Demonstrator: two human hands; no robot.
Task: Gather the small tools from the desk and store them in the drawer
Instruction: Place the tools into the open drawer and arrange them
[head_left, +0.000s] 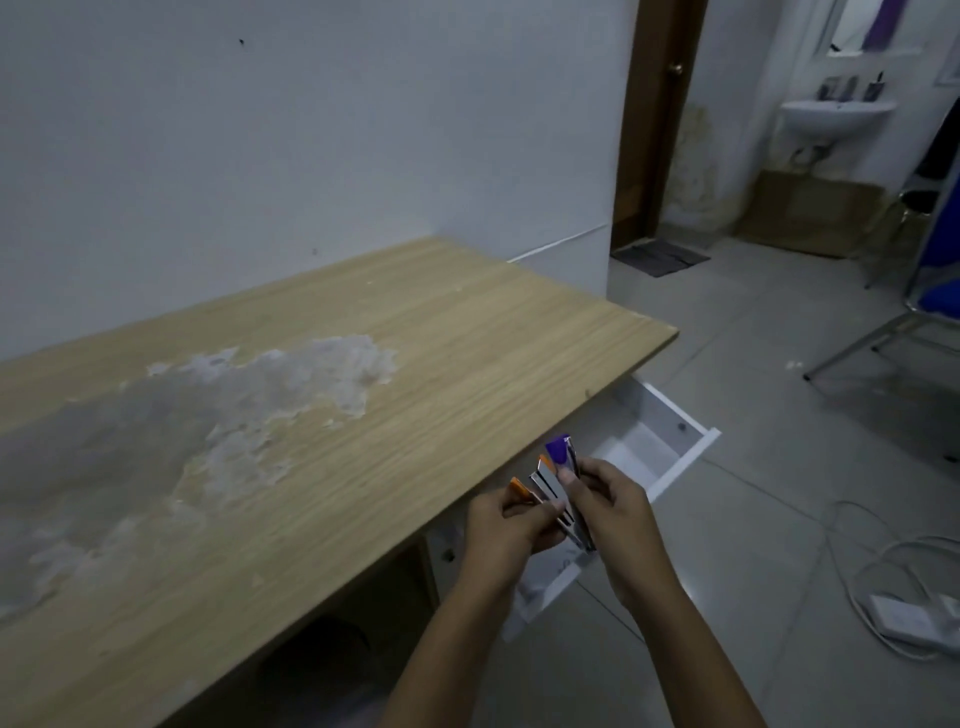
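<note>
Both my hands hold a bunch of small metal tools just past the desk's front edge, above the open white drawer (670, 441). My left hand (506, 525) grips tools with orange ends (518, 488). My right hand (613, 506) pinches a shiny metal tool with a purple end (560, 449). The tools fan upward between the two hands and touch each other. The drawer sticks out from under the desk (415, 338) toward the right, and the part of its inside that I can see holds nothing. My hands and the tools hide its near part.
The wooden desk top has a large worn, pale patch (234, 405) on its left half. A white power strip with cables (904, 618) lies on the tiled floor at the right. Chair legs (878, 338) stand further right. A doorway and a sink are beyond.
</note>
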